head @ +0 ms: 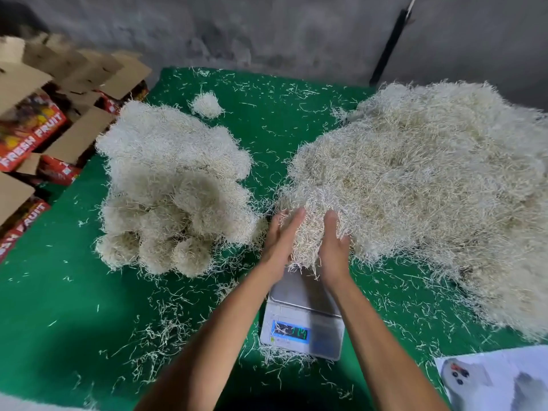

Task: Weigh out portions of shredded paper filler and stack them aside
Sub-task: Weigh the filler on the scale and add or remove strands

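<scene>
A clump of shredded paper filler [310, 238] sits between my two hands, over the far end of a white digital scale [302, 318] whose blue display is lit. My left hand [280, 241] presses its left side with straight fingers. My right hand [333, 247] presses its right side, fingers straight too. The clump still joins the big loose heap of filler [430, 188] at the right. Left of the scale stands a stack of rounded filler portions [172, 191], with one small wad [206, 104] behind it.
The green table cover [59, 307] is littered with loose shreds. Open cardboard fruit boxes [38, 126] crowd the left edge. A white sheet with a phone on it [489, 378] lies at the lower right. A grey wall and a dark pole [388, 46] stand behind.
</scene>
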### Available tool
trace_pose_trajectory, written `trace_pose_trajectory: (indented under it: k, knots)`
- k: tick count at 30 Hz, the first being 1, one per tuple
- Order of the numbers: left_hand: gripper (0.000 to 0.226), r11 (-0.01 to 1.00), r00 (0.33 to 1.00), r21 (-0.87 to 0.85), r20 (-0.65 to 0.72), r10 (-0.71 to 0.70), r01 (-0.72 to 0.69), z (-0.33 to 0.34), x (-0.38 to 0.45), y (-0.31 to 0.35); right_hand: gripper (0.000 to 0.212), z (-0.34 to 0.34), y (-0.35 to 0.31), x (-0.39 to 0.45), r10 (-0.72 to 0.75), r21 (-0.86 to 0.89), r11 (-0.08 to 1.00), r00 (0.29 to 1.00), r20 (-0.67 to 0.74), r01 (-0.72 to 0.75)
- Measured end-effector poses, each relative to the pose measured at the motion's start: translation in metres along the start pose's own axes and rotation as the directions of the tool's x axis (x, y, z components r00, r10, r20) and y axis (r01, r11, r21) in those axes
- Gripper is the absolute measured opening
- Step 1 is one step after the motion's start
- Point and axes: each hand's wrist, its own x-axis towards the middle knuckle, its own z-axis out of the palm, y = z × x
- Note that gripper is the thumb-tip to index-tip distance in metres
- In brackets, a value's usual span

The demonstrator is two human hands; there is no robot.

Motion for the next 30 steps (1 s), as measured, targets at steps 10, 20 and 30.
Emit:
trace_pose_trajectory:
  k: [10,20,30]
  knots:
    - [0.092,0.895,0.984,0.436,-0.095,0.153,-0.097,-0.025,0.014,0.028,0.055,-0.037,-0.05,-0.014,-0.424,0.047,0.905,0.895,0.137,0.422]
    - [0.091,0.826,0.986,0.559,-0.083,0.146,-0.076,-0.046,0.002,0.021,0.036,-0.087,-0.177,0.028,-0.488,0.012,0.872,0.87,0.067,0.489]
    - [0.085,0.999,0.855,-0.027,-0.517,-0.049,0.04,-0.073,0.018,0.025,0.006,-0.089,-0.195,0.045,-0.449,0.254,0.873,0.89,0.082,0.416]
